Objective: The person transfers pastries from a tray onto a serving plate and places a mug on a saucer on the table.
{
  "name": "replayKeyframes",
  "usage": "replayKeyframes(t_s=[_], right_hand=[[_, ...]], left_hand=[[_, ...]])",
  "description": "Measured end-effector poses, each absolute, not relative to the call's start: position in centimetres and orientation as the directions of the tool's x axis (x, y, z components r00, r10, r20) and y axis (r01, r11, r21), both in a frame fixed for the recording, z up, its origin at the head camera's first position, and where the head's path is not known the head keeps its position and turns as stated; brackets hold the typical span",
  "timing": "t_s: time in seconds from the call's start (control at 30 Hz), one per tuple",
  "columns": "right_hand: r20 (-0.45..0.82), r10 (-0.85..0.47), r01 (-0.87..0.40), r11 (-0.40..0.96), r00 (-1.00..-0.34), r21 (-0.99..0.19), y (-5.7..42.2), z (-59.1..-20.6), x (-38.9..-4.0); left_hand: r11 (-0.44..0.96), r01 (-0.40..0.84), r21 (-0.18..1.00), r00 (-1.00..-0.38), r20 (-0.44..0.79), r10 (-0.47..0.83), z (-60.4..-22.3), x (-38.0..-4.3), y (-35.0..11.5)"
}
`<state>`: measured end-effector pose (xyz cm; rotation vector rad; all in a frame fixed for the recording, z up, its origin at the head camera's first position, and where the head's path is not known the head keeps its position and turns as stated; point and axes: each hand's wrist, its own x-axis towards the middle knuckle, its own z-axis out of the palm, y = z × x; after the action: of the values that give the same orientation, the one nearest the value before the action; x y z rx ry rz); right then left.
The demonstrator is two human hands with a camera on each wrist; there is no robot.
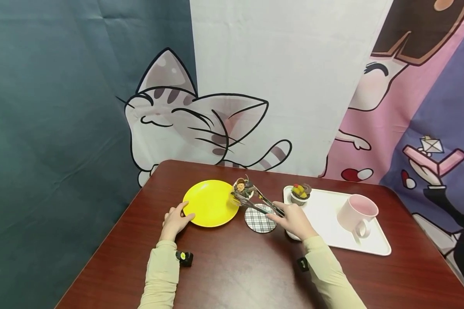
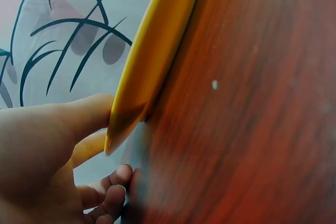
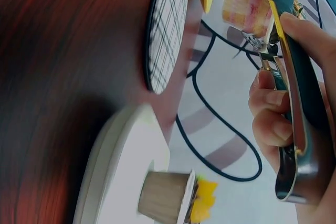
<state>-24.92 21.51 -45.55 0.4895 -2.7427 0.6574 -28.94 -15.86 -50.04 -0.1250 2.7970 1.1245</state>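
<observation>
My left hand [image 1: 174, 222] holds the left rim of a round yellow plate [image 1: 210, 204], thumb and index finger at its edge. In the left wrist view the plate [image 2: 152, 45] lies low along the tabletop, and my other fingers [image 2: 107, 192] are curled below the rim. My right hand [image 1: 294, 219] grips metal tongs [image 3: 300, 93]. Between the tong tips is a small cupcake [image 3: 247, 6] with pink-and-yellow sides and a dark topping. In the head view this cupcake overlaps the plate's right edge, above a checked round coaster [image 1: 260, 219].
On the right, a white tray [image 1: 325, 210] bears a pink mug [image 1: 349, 214] and a second cupcake [image 1: 300, 195] with yellow fruit-like topping. All this stands on a reddish-brown wooden table [image 1: 232, 266]. Behind it hangs a cartoon-cat backdrop [image 1: 239, 51].
</observation>
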Motion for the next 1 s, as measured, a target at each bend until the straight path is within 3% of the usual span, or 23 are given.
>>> replayKeyframes(t_s=[1.0], right_hand=[[0.258, -0.315, -0.401, 0.809, -0.913, -0.431, 14.2, -47.4, -27.6]], left_hand=[[0.683, -0.183, 0.707, -0.982, -0.170, -0.087, -50.1, -29.1, -15.7]])
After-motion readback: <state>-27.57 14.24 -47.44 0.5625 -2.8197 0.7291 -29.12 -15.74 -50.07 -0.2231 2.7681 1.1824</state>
